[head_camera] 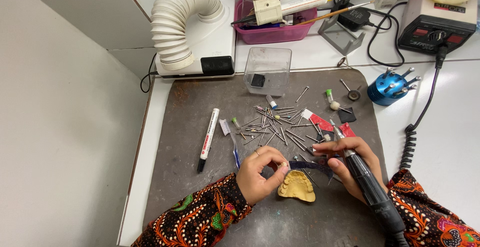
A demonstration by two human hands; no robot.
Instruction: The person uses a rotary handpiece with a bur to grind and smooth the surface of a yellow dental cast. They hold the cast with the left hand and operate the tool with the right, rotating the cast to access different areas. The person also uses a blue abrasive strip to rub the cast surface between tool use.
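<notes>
Between both hands, dark strip [311,166] runs left-right over dental cast [297,186].

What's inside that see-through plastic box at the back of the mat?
Inside the clear plastic box sits one small black square piece on the bottom. The rest of the box looks bare. Nothing covers it, as it has no lid, though glare on its walls could hide tiny bits.

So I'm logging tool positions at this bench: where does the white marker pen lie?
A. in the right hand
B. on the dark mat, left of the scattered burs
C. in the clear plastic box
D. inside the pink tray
B: the white marker pen lies flat on the dark mat, left of the scattered burs.
</notes>
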